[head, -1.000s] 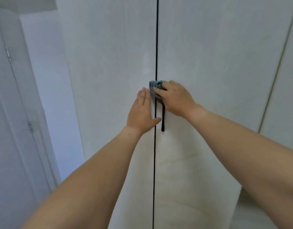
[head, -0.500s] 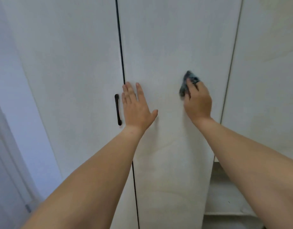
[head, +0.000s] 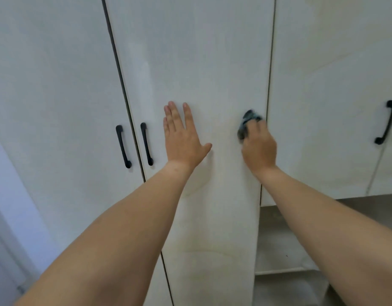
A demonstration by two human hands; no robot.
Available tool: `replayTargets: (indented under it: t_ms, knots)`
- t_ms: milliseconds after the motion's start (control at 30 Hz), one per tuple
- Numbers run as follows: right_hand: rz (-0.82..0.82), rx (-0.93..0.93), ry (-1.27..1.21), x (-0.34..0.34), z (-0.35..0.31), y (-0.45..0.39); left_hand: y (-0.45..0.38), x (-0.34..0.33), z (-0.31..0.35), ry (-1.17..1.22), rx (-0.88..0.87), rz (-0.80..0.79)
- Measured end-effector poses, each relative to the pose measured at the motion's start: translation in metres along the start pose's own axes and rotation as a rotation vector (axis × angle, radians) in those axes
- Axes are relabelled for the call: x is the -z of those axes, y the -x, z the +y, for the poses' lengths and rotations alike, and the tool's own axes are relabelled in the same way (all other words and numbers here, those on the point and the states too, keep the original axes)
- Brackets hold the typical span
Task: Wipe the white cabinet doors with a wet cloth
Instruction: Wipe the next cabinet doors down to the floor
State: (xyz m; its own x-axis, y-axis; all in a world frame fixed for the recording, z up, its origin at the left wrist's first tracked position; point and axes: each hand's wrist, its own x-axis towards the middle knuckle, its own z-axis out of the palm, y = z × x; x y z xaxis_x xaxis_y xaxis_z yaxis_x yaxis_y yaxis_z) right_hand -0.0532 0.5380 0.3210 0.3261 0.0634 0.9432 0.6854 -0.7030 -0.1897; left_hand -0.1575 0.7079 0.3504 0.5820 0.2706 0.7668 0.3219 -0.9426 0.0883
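1. Cloth (head: 246,124): a dark, blue-grey bunched wad with a soft, crumpled look, slightly blurred, sits right of the frame's centre. It lies pressed against the tall middle door (head: 201,62), close to that door's right edge.
2. The right hand (head: 260,149) covers the cloth's lower part. Its fingers curl over the wad and hold it to the panel, and only the upper left of the cloth shows past the fingertips.
3. The left hand (head: 183,140) lies flat on the same door at the centre of the frame. Its fingers are straight and lightly spread, the thumb is splayed to the right, and it grips nothing.
4. Both bare forearms run from the lower corners of the frame up to the hands.
5. The middle door is a smooth, matte white slab with a faint vertical grain and pale curved streaks in its lower half.
6. A slim black bar handle (head: 146,144), rounded at both ends, stands upright near that door's left edge.
7. Across a dark narrow gap, the left door (head: 53,85) carries a matching black handle (head: 123,146).
8. At the right of the frame, a shorter white upper door (head: 323,96) bears a curved black handle (head: 386,125).
9. Below that door, at the lower right, a grey recess (head: 285,239) is visible.
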Motion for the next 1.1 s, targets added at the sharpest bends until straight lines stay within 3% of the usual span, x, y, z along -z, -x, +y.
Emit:
replayTargets:
  t_ms: [100,133,200,300,333,433,500,600,667,833,900,1100]
  knots:
    - [-0.283,0.491,-0.017,-0.009,-0.025,0.031,-0.001,0.004,-0.008,-0.002,-0.029,-0.007]
    - [-0.305,0.563,-0.025,-0.009,-0.034,0.025,0.000,0.008,-0.013,0.001,-0.051,-0.011]
    - [-0.235,0.469,-0.047,-0.008,-0.054,0.004,0.004,0.017,-0.027,0.021,-0.102,-0.009]
    - [-0.090,0.076,-0.141,-0.014,-0.080,-0.019,0.015,0.032,-0.063,0.037,-0.082,0.064]
    - [-0.102,0.035,-0.167,-0.019,-0.092,-0.016,0.020,0.037,-0.078,0.028,-0.056,0.080]
    - [-0.346,0.286,-0.165,-0.032,-0.125,0.006,0.033,0.050,-0.120,-0.004,0.014,0.062]
    - [-0.431,0.316,-0.185,-0.031,-0.152,0.005,0.040,0.057,-0.142,-0.002,0.068,0.018]
    - [-0.179,0.118,-0.321,-0.027,-0.205,-0.025,0.046,0.062,-0.166,0.067,0.101,-0.077]
    - [-0.058,0.153,-0.308,-0.025,-0.245,-0.049,0.050,0.064,-0.181,0.110,0.105,-0.121]
    - [-0.211,0.335,0.050,-0.044,-0.289,-0.048,0.060,0.066,-0.209,0.233,0.167,-0.074]
    - [-0.201,0.395,0.137,-0.056,-0.294,-0.023,0.065,0.064,-0.222,0.239,0.181,-0.050]
    - [-0.279,0.455,0.162,-0.072,-0.271,0.055,0.077,0.051,-0.224,0.260,0.157,-0.072]
